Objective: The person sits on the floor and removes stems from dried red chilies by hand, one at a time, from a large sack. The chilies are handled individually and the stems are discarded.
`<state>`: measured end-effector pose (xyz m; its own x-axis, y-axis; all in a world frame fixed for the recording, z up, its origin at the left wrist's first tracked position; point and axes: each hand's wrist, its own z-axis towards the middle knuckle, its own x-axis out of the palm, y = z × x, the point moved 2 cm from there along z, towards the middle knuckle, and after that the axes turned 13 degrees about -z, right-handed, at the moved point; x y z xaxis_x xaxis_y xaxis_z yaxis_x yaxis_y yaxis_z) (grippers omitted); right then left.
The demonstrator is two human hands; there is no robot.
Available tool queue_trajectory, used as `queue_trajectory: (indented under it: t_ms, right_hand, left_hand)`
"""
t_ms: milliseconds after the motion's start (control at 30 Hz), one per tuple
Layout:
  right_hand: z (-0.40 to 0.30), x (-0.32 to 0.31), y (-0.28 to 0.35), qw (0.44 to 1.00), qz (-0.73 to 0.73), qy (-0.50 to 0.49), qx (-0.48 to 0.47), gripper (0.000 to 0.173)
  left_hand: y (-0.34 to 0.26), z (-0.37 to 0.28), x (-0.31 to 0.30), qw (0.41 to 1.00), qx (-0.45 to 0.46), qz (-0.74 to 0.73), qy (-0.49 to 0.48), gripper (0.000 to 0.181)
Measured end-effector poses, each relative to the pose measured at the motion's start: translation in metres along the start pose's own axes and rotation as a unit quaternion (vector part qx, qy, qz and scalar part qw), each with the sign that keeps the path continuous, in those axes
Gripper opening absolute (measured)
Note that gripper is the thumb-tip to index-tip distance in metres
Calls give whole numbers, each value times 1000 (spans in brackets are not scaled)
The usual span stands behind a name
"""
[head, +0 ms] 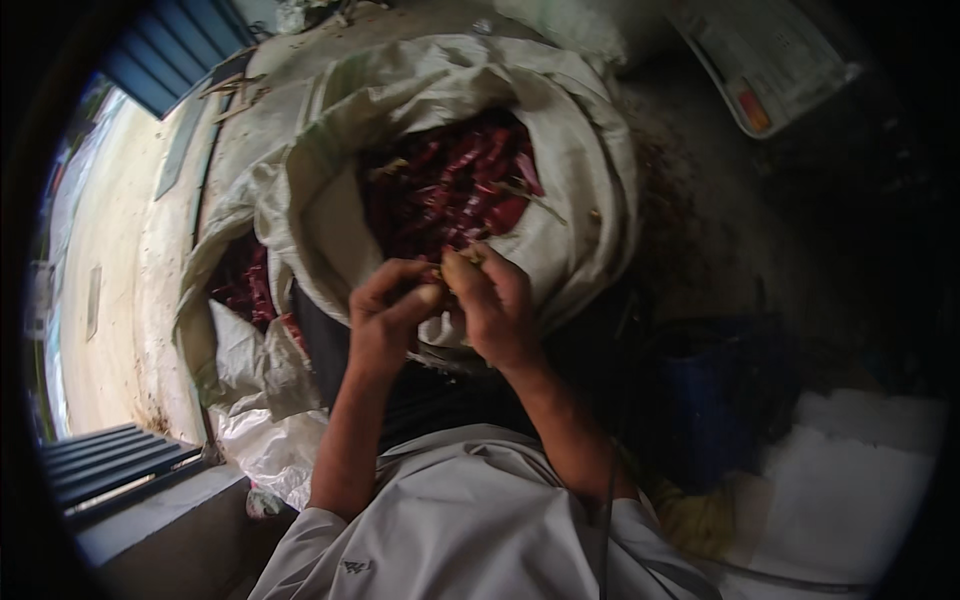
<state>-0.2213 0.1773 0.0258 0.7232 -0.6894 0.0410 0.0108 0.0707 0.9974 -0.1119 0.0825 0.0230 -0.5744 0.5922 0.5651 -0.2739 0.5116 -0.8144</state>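
Dried red chillies [457, 176] fill a large white woven sack [592, 187] whose rim is rolled outward. Over its near edge, my left hand [391, 304] pinches what looks like a dried red chilli [430, 274] between thumb and fingers. My right hand [489, 300] meets it fingertip to fingertip, with a brownish stem or cap [471, 256] pinched at the thumb and forefinger. The fingers cover most of both pieces. A long pale stem [551, 210] lies across the sack's inner right side.
A smaller woven sack [196, 300] of red chillies [251, 289] stands at left, above crumpled clear plastic [274, 454]. A blue container [694, 405] is at the dim right, a pale casing with an orange patch [780, 75] at upper right. Blue slatted gate panels [180, 49] border the left.
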Motion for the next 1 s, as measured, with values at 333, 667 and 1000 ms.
queue_trajectory:
  t_ms: [333, 667, 1000]
  right_hand:
    - [48, -99, 24, 917, 340, -186, -99, 22]
    - [99, -10, -26, 770, -606, -55, -193, 15]
    - [82, -16, -40, 875, -418, -35, -243, 15]
  left_hand:
    - [12, 2, -39, 985, 9, -173, 1, 20]
    - [14, 2, -28, 997, -50, -39, -46, 13]
    - [9, 10, -41, 985, 7, 94, -143, 20]
